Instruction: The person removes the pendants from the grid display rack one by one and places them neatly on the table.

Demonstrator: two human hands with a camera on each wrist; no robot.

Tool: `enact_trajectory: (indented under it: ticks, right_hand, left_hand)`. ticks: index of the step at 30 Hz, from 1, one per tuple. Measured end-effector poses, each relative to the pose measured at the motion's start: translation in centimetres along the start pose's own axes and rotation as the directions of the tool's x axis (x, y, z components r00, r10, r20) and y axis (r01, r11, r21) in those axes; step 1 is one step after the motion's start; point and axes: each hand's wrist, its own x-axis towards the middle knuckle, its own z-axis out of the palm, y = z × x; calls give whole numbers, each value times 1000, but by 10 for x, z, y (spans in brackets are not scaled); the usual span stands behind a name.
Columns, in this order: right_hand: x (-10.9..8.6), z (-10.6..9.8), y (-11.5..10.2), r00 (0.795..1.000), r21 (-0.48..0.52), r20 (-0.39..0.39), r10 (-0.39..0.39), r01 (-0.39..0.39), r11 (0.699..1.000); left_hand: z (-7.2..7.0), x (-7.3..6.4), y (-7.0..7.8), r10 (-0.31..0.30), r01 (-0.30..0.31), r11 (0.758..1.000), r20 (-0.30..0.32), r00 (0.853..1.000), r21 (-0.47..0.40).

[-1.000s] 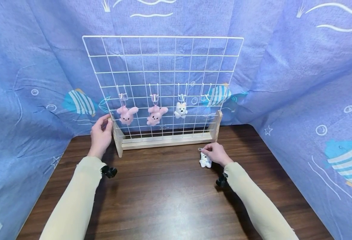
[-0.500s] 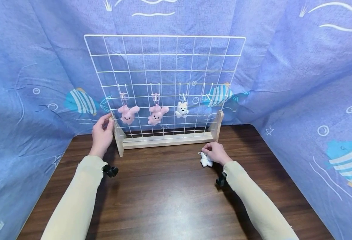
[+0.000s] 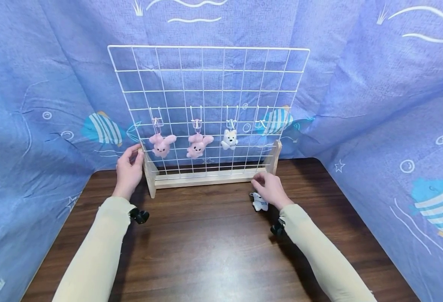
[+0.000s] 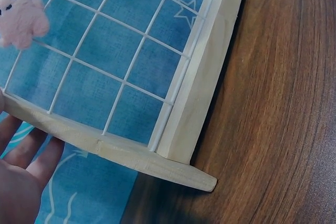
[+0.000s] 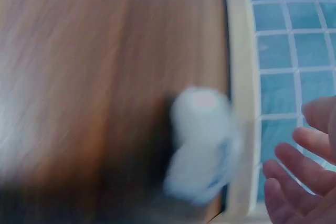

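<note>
A: Since a moment ago the right hand (image 3: 269,188) has moved off the white charm (image 3: 260,203) and toward the far edge of the table (image 3: 199,239); the charm has hardly budged

B: And the big things?

A: Blue fish-print cloth (image 3: 214,31) behind, then the table, then the rack (image 3: 210,179) along its far edge, a white wire grid in a pale wooden stand

B: How about the hands?

A: The left hand (image 3: 128,173), by the table's far left corner, grips the rack's wooden side. The right one holds nothing, fingers loosely bent, near the rack's right end

B: Toys?

A: Two pink rabbits (image 3: 161,145) hang on the grid, a white bear (image 3: 229,140) to their right. The white charm rests on the table just short of the rack, toward the right edge

B: Smallest?

A: A white hook (image 3: 260,123) on the grid's right, and the charm's little loop (image 3: 251,194)
</note>
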Motion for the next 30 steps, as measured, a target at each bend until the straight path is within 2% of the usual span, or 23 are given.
enact_trajectory:
  ticks: [8, 14, 18, 24, 30]
  right_hand:
    - [22, -17, -48, 994, 201, -109, -20, 41, 979]
    - [35, -24, -76, 989, 279, -141, -48, 86, 957]
    - [42, -27, -89, 987, 307, -152, -59, 103, 946]
    - [56, -30, -105, 988, 370, -151, -24, 79, 926]
    - [66, -31, -109, 989, 463, -146, 16, 54, 885]
  left_hand:
    - [2, 4, 0, 15, -14, 1000, -6, 1000, 13]
    - [1, 3, -3, 5, -5, 1000, -11, 1000, 26]
    - [0, 2, -3, 19, -19, 1000, -13, 1000, 22]
    - [-1, 1, -3, 23, -23, 1000, -12, 1000, 18]
    - [-1, 1, -3, 7, -7, 1000, -5, 1000, 31]
